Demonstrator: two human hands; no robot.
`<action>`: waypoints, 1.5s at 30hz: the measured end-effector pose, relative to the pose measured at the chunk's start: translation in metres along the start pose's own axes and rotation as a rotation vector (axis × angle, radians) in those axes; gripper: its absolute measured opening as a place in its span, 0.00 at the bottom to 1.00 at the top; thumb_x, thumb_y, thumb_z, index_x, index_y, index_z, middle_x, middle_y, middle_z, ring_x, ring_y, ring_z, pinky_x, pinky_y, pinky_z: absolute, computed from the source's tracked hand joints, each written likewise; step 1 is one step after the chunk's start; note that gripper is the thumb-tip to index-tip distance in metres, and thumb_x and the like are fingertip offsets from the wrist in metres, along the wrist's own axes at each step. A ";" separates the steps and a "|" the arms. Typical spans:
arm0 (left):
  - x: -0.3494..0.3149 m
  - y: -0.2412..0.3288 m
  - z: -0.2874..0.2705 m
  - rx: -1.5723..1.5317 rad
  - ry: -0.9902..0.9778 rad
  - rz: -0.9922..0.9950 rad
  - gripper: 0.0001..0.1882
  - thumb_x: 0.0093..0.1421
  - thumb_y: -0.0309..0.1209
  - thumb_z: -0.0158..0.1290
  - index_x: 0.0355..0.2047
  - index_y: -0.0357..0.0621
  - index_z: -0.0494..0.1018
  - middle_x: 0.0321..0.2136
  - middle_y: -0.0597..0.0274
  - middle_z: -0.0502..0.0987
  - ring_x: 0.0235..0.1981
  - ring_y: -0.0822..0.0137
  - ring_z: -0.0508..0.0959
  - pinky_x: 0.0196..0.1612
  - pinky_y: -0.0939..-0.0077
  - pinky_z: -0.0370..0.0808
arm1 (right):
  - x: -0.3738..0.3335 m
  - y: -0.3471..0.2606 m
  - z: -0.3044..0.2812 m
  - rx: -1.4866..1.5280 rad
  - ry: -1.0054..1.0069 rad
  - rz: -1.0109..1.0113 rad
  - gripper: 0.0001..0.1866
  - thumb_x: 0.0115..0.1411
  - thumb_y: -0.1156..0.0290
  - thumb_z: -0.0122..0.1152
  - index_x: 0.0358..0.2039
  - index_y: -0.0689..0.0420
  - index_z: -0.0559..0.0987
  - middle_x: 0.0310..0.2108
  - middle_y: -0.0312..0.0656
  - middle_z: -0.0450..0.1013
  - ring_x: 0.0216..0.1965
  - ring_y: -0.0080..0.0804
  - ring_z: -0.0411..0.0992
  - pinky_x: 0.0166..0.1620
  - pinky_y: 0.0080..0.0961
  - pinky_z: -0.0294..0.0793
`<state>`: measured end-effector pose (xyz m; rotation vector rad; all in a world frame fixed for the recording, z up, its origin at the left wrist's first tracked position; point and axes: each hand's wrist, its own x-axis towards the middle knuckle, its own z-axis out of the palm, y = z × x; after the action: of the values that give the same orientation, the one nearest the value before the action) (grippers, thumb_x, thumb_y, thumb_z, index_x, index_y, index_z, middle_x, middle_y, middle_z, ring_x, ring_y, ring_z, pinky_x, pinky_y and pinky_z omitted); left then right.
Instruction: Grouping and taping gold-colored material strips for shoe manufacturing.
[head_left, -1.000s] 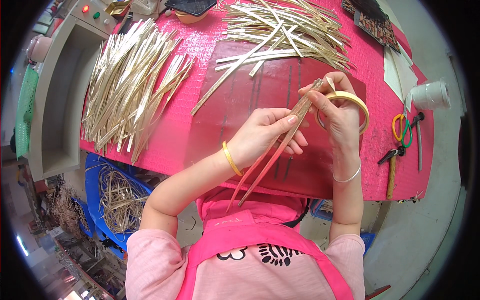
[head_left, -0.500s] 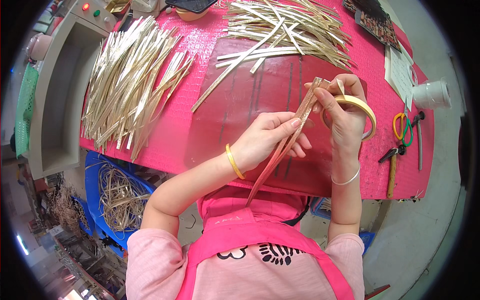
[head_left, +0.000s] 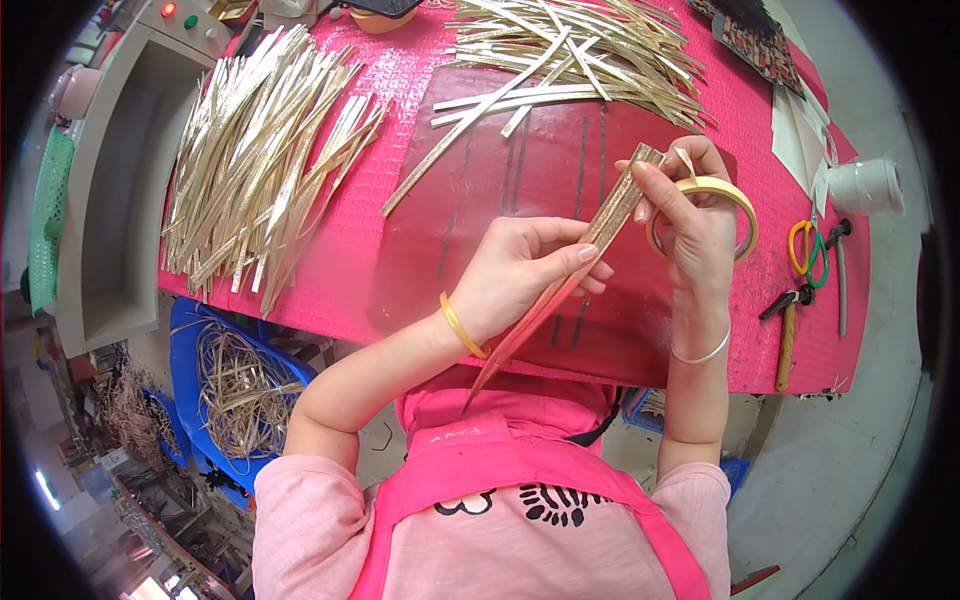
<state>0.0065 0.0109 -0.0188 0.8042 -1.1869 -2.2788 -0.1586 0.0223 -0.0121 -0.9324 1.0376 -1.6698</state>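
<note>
My left hand (head_left: 525, 268) is closed, its thumb pressing on a few long gold strips (head_left: 618, 208) that lie one against another. Their upper ends are pinched between the thumb and fingers of my right hand (head_left: 690, 215). From there the strips slant down to the left, looking reddish toward their lower tips near the apron. A roll of pale yellow tape (head_left: 747, 212) hangs around the fingers of my right hand, with a short loose end sticking up by the fingertips. How many strips are held I cannot tell.
A dark red mat (head_left: 480, 260) lies on the pink table under my hands. Gold strips are heaped at left (head_left: 265, 165) and at the far side (head_left: 590, 60). Scissors (head_left: 808, 255), a hammer (head_left: 787, 340) and a white spool (head_left: 865, 187) sit at right; a blue bin (head_left: 185, 365) stands below left.
The strips, which spread apart toward their lower ends, now lie closer together. My left hand has shifted slightly up and left along them; my right hand keeps its pinch and the tape roll.
</note>
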 end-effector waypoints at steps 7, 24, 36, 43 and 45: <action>-0.020 -0.021 -0.005 0.058 0.109 -0.035 0.14 0.53 0.29 0.48 0.37 0.28 0.68 0.29 0.51 0.74 0.31 0.66 0.75 0.37 0.78 0.71 | 0.005 0.005 -0.002 -0.121 0.093 0.052 0.10 0.47 0.85 0.53 0.26 0.58 0.65 0.18 0.31 0.62 0.13 0.18 0.63 0.43 0.33 0.70; -0.017 -0.025 -0.009 -0.164 0.221 -0.112 0.13 0.52 0.30 0.49 0.34 0.31 0.70 0.26 0.52 0.74 0.27 0.65 0.76 0.31 0.78 0.73 | -0.058 0.022 0.005 -0.283 0.012 0.031 0.27 0.57 0.57 0.32 0.51 0.63 0.58 0.52 0.48 0.55 0.49 0.34 0.59 0.53 0.27 0.53; -0.018 -0.024 0.000 -0.096 0.170 0.020 0.13 0.52 0.29 0.50 0.33 0.30 0.70 0.27 0.55 0.74 0.25 0.69 0.75 0.30 0.81 0.71 | -0.074 0.023 0.003 -0.731 -0.155 -0.012 0.32 0.54 0.53 0.46 0.53 0.59 0.54 0.53 0.47 0.53 0.52 0.36 0.55 0.48 0.25 0.57; -0.017 -0.013 -0.011 -0.067 0.291 0.024 0.10 0.51 0.28 0.50 0.31 0.32 0.71 0.25 0.55 0.74 0.25 0.68 0.76 0.29 0.81 0.72 | -0.078 0.010 -0.007 -0.500 0.045 0.107 0.05 0.55 0.72 0.49 0.28 0.60 0.70 0.16 0.29 0.64 0.17 0.10 0.57 0.21 0.08 0.54; -0.017 -0.013 -0.005 -0.078 0.255 0.040 0.10 0.52 0.27 0.49 0.32 0.33 0.71 0.25 0.55 0.74 0.25 0.68 0.75 0.30 0.80 0.73 | -0.071 0.008 0.013 -0.390 -0.006 0.125 0.07 0.55 0.73 0.49 0.33 0.60 0.67 0.16 0.29 0.64 0.17 0.10 0.57 0.21 0.08 0.54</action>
<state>0.0209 0.0257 -0.0275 0.9967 -0.9840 -2.1016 -0.1244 0.0858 -0.0234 -1.0943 1.4190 -1.3853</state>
